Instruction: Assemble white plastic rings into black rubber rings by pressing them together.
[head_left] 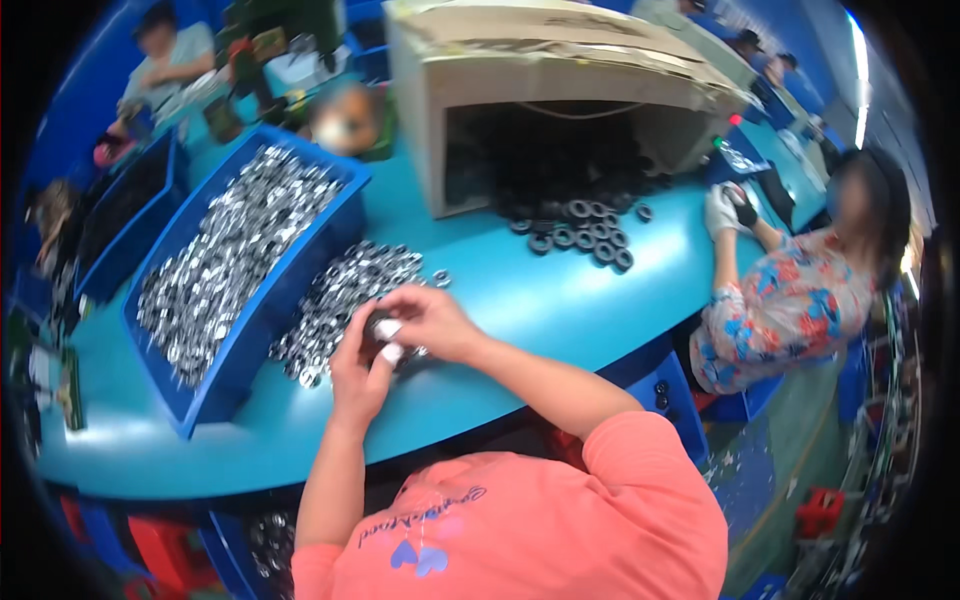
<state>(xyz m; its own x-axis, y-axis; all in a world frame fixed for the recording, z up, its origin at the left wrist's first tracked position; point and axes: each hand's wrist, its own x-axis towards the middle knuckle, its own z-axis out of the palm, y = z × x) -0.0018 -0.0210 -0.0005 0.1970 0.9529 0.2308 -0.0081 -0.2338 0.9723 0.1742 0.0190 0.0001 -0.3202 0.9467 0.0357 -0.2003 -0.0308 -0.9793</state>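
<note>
My left hand and my right hand meet above the table, their fingers closed round a small dark ring-shaped part. Most of that part is hidden by the fingers. White coverings show on the thumb tips. Just beyond and beside my hands, a loose heap of shiny metal rings lies on the blue-green tabletop. To the left of the heap, a tilted blue bin is filled with many similar silvery rings.
A worn cardboard box, open toward me, has black rings spilling from it. At right, a person in a flowered shirt works with gloved hands. Another blue bin stands far left. Red and blue crates sit below the table.
</note>
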